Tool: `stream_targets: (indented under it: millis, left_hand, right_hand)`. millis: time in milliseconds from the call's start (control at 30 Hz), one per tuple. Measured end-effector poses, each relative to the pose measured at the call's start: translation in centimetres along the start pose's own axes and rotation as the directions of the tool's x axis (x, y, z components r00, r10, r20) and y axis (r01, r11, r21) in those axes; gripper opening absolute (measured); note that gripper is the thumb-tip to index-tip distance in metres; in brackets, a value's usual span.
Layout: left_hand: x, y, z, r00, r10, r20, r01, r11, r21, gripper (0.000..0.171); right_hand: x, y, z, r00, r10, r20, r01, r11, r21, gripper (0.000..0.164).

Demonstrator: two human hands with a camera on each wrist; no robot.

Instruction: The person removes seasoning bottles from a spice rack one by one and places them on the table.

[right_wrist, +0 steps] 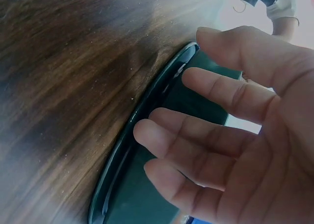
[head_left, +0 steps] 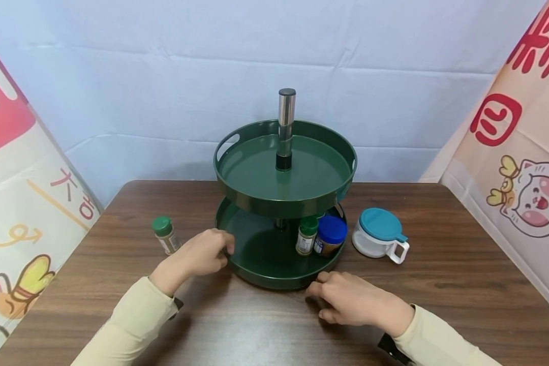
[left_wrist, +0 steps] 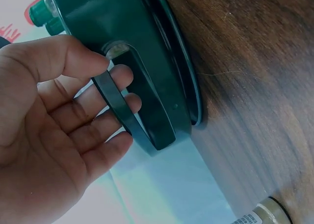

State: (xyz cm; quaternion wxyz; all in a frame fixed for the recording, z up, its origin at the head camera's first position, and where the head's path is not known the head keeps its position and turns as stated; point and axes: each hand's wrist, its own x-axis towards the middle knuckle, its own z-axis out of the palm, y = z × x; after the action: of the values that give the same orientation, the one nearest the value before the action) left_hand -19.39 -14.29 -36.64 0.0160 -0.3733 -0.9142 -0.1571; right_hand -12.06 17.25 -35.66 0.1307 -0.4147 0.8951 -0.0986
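A green two-tier tray stand [head_left: 274, 280] with a metal centre post [head_left: 285, 122] stands on the table. My left hand [head_left: 206, 252] grips the rim at the lower tray's side handle [left_wrist: 117, 102], with fingertips showing through the slot and the thumb on the outside. Low at the front right of that tray is my right hand [head_left: 347, 300]; its fingers [right_wrist: 196, 145] are loosely bent along the tray's outer wall and hold nothing. On the lower tray, toward the right, sit a green-capped spice jar [head_left: 305, 237] and a blue-lidded jar [head_left: 330, 236].
Left of the stand, another green-capped spice jar [head_left: 165, 234] is on the wooden table [head_left: 462, 264]. To the right stands a clear container [head_left: 378, 232] with a teal lid and white handle. The upper tray [head_left: 256, 173] overhangs the lower one. Cloth hangs behind and at both sides.
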Motion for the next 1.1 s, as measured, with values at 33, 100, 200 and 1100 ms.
stream_targets:
  millis: [33,100,200,1100]
  left_hand:
    - [0.0,0.0,0.0,1.000,-0.002,0.003,0.002,1.000,-0.001,0.019]
    - [0.0,0.0,0.0,1.000,-0.004,0.008,0.004,1.000,0.005,0.019]
    - [-0.2,0.2,-0.1,1.000,0.014,0.023,-0.015,0.999,0.035,0.018]
    - [1.3,7.7,1.6,0.973,0.219,0.074,-0.225,0.970,0.088,0.024]
  right_hand:
    - [0.0,0.0,0.0,1.000,0.001,0.002,-0.001,1.000,0.002,0.028]
    - [-0.1,0.0,-0.1,1.000,0.004,0.007,-0.004,1.000,0.012,0.029]
    - [-0.3,0.2,-0.3,1.000,0.019,0.011,-0.020,1.000,0.023,0.029]
    - [-4.1,6.5,-2.1,0.979,0.157,-0.129,-0.154,0.988,0.035,0.033]
